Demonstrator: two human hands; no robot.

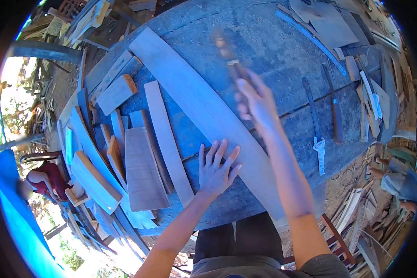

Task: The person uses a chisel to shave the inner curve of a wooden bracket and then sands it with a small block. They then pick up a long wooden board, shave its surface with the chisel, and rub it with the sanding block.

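Observation:
My left hand [217, 170] lies flat with its fingers spread, its fingertips at the left edge of a long, wide board [194, 104] that crosses the workbench diagonally. Above the bench, right of the board, my right hand [259, 102] is wrapped round the handle of a tool [234, 65]. Motion blurs the tool's far end, so its kind cannot be made out. A narrower curved board [167, 134] lies just left of the long one. Beside that rests a broad brown wood piece [143, 169].
More cut wood pieces [95, 180] crowd the bench's left side. On the right lie two long slim tools [312, 111] [336, 116] and a curved strip [315, 41]. One person [51, 180] is at the far left, another [398, 178] at the far right.

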